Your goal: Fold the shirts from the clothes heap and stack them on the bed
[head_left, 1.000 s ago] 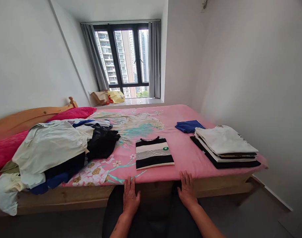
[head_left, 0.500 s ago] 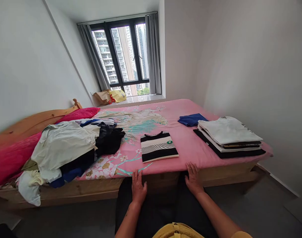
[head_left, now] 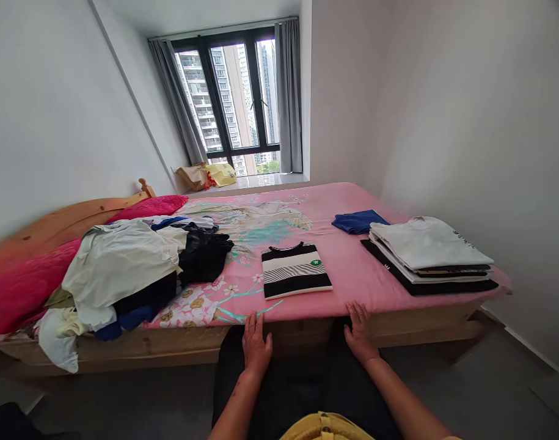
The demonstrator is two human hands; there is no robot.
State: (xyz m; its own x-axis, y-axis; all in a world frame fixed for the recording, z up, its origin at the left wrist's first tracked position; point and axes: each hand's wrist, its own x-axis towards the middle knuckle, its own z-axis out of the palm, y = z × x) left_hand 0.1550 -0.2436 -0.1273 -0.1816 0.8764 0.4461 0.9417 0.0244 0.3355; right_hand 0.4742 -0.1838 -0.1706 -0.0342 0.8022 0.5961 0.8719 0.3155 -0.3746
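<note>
- Clothes pile [head_left: 123, 256]: loose and unfolded on the left of the bed [head_left: 169, 345], with one pale piece hanging over the front edge. Lift single garments from the top; pulling from below could drag others to the floor.
- Left hand [head_left: 256, 345]: released, palm down, fingers extended at the front edge of the bed. It holds nothing; whether it bears on the bed or on the leg below cannot be told.
- Striped shirt [head_left: 292, 272]: folded flat on the bed, between and beyond the hands, touched by neither. Collar faces away; the green badge [head_left: 316, 263] faces up. If handling it, support both sides from beneath, keep it level, and avoid gripping the collar alone, as the folds would probably open.
- Right hand [head_left: 361, 336]: released, palm down, fingers spread at the same edge, holding nothing.
- Blue cloth [head_left: 359, 222]: folded, just beyond the stack; keep sleeves clear of it.
- Folded stack [head_left: 430, 244]: near the right end, white shirt uppermost. Its layers are offset; press gently from above, without sideways force.
</note>
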